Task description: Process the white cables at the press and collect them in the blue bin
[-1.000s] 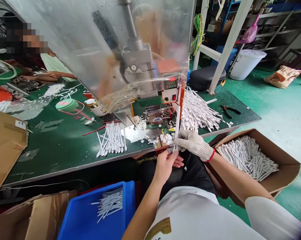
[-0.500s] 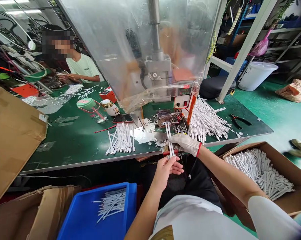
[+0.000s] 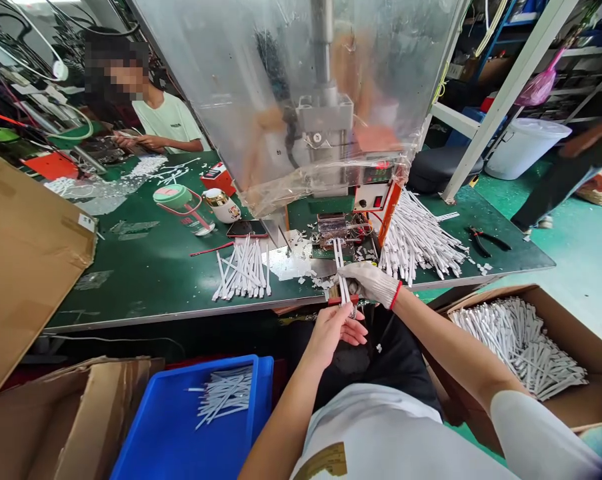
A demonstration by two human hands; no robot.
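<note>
Your gloved right hand [image 3: 371,283] pinches white plastic strips [image 3: 339,267] upright; bare left hand [image 3: 331,333] grips below, steadying them.

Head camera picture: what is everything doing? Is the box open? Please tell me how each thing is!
left hand: bare, fingers half open, just under the white strips
right hand: gloved, pinching the white strips
white strips: held up, nearly upright
cardboard box: open, full of more strips
blue plastic tray: holding a small pile of strips
pliers: lying flat
white bucket: lid on
phone: lying flat
</note>
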